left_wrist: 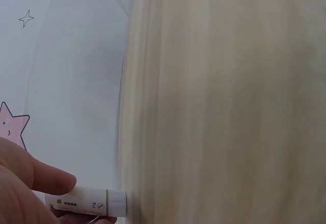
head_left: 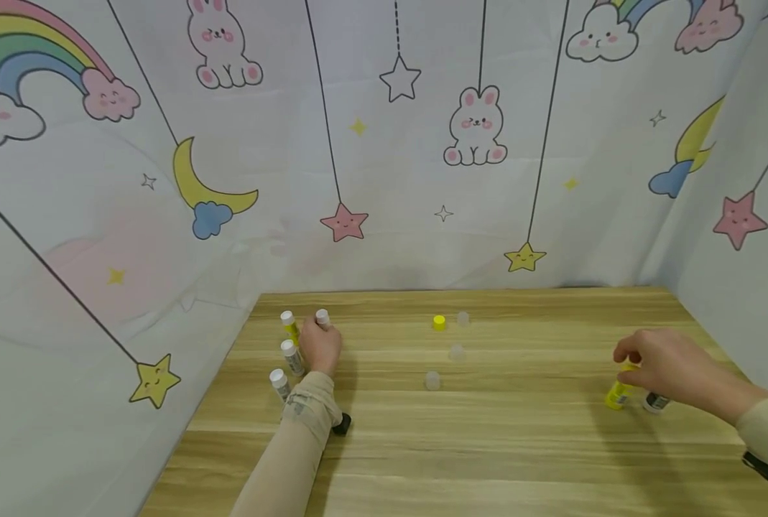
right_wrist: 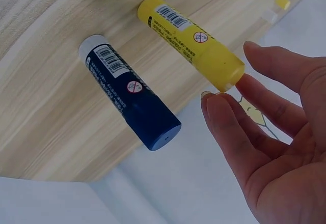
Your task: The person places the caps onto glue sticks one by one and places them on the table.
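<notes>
At the back left, my left hand [head_left: 321, 348] grips a white glue stick [head_left: 322, 317]; in the left wrist view the thumb of this hand [left_wrist: 28, 191] lies along the labelled white stick [left_wrist: 84, 201]. On the right side, my right hand [head_left: 671, 366] is over a yellow glue stick [head_left: 616, 396]. Seen from the right wrist, that hand [right_wrist: 285, 122] has thumb and fingers spread around the top end of the upright yellow stick [right_wrist: 191, 43], without a clear grip. A dark blue stick [right_wrist: 130, 91] stands beside it.
Left of my left hand stand a yellow stick with a white top [head_left: 290, 327] and two white sticks [head_left: 291, 357] [head_left: 280, 384]. Mid-table lie a yellow cap [head_left: 439, 323] and three clear caps [head_left: 463, 319] [head_left: 457, 352] [head_left: 432, 380]. A patterned curtain [head_left: 409, 251] hangs behind the table.
</notes>
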